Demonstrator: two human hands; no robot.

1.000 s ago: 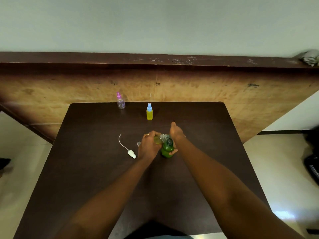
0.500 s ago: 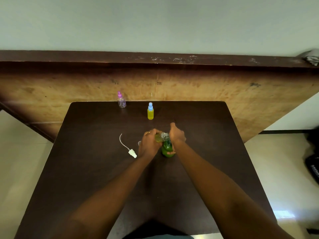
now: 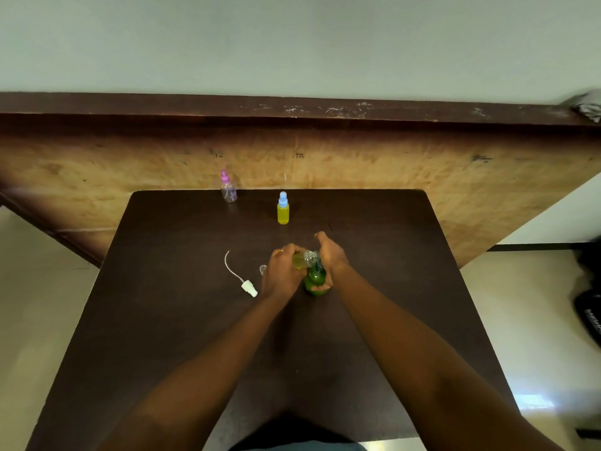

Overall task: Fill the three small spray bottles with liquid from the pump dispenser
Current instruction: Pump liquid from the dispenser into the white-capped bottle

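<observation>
My left hand (image 3: 282,271) grips a small clear spray bottle (image 3: 303,259) with yellow-green liquid in it, tilted with its open neck toward the green pump dispenser (image 3: 315,279). My right hand (image 3: 330,255) sits on top of the dispenser, its fingers curled over the pump head. A bottle with a blue top and yellow liquid (image 3: 283,209) stands farther back. A bottle with a pink top (image 3: 228,188) stands near the table's far edge and looks nearly clear. A white spray head with its thin tube (image 3: 242,278) lies left of my hands, beside a small clear cap (image 3: 262,269).
The dark brown table (image 3: 162,320) stands against a wooden panel (image 3: 422,177) with a dark ledge on top. Pale floor lies on both sides, and a black bag (image 3: 590,307) sits at the right edge.
My right hand has settled lower on the pump head. The view has shifted slightly; the bottles on the table have not moved.
</observation>
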